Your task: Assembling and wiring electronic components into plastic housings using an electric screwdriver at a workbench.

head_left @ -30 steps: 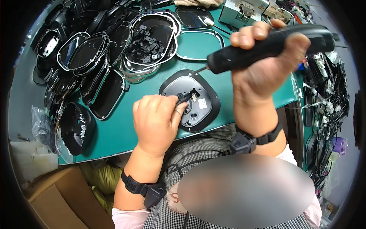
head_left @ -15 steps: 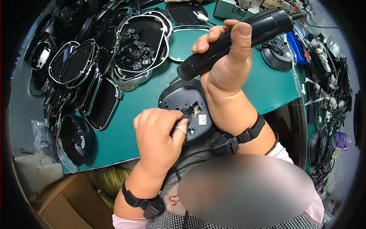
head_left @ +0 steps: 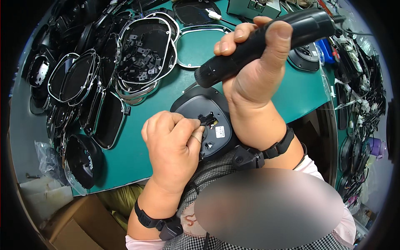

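Note:
A rounded black plastic housing [head_left: 188,103] rests against my body at the table's near edge, with a white label [head_left: 219,132] and a square opening where something yellowish shows. My left hand [head_left: 171,139] is closed in a pinch over it, thumb and forefinger on a small black plastic clip [head_left: 205,120] beside the opening. One of its fingers wears a tan bandage [head_left: 197,135]. My right hand [head_left: 260,77] wraps round a black electric screwdriver [head_left: 227,64], held tilted above the housing. Its thin bit [head_left: 190,88] points down to the left, near the housing's far edge.
Several oval frames with silvery rims [head_left: 180,46] lie at the back left, one holding a heap of black clips [head_left: 141,62]. A black bowl-shaped shell [head_left: 83,160] sits at the left edge. Tangled cables [head_left: 362,100] line the right side, near a round black part [head_left: 303,58].
My left fingers have shifted the clip slightly up, toward the opening in the housing. The screwdriver has moved a little to the right with my right hand. The view has shifted slightly.

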